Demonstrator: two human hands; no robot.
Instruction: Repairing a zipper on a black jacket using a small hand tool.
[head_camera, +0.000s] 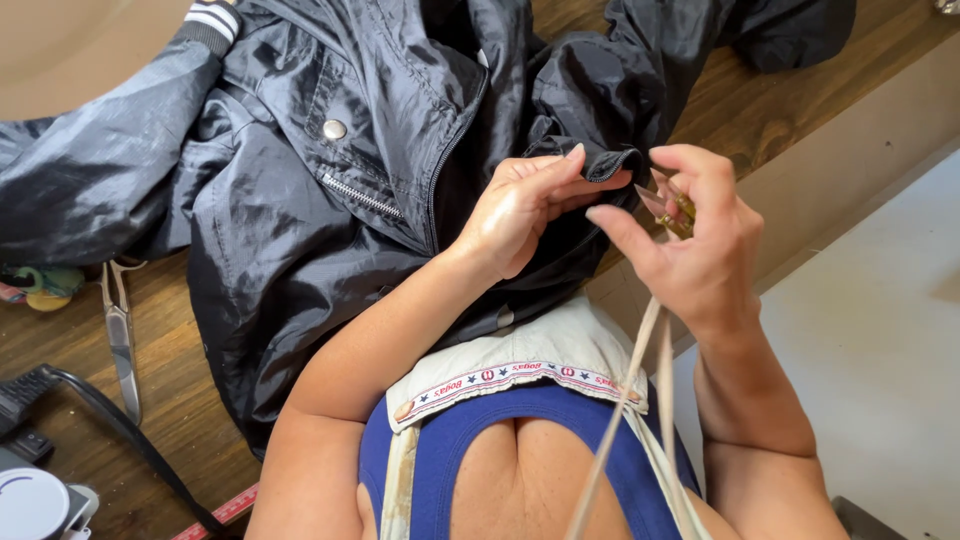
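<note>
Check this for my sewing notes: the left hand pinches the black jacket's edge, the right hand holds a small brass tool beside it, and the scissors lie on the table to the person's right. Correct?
Not quite. In the head view, the scissors lie on the wooden table to the person's left. The rest holds: the left hand pinches the black jacket edge, and the right hand holds a small brass tool.

left hand (520, 215) pinches black jacket (330, 180) edge | right hand (695, 245) grips small tool (675, 208)
</note>
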